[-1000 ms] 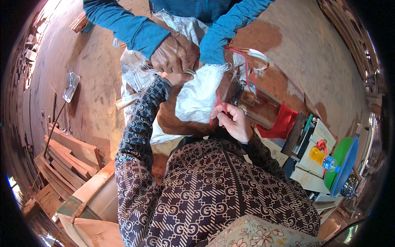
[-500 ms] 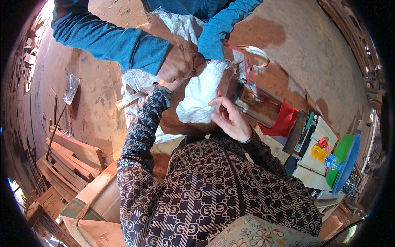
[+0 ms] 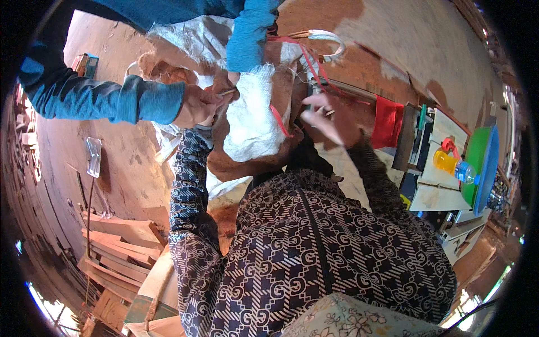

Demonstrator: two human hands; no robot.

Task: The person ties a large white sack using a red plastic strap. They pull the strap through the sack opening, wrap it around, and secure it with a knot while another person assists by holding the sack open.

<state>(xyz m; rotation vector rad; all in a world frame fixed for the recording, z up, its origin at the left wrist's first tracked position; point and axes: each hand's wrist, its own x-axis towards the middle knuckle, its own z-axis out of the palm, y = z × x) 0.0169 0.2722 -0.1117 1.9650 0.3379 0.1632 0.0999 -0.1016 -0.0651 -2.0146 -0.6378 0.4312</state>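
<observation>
A white woven sack piece (image 3: 255, 121) with frayed edges lies over a brown bundle (image 3: 238, 167) in front of me. A narrow red strip (image 3: 279, 121) rests on its right side. My left hand (image 3: 206, 120) is at the bundle's left edge, its fingers mostly hidden by a co-worker's hand (image 3: 196, 105). What it holds cannot be made out. Right of the bundle is my right hand (image 3: 332, 121), blurred by motion, its fingers apart and pointing left, with no held thing visible. Across from me, the co-worker's other blue sleeve (image 3: 247, 42) reaches down to the sack.
A red cloth (image 3: 387, 121) hangs at the right. Beyond it are a bottle of yellow liquid (image 3: 446, 162), a green basin (image 3: 477, 160) and a blue one (image 3: 492, 163). Wooden boards (image 3: 120, 247) are stacked at lower left. A clear plastic container (image 3: 94, 157) lies on the ground.
My view has shifted. The co-worker's left-side arm has swung lower and flatter. My right hand has moved away from the sack to the right, and the red strip now shows on the cloth.
</observation>
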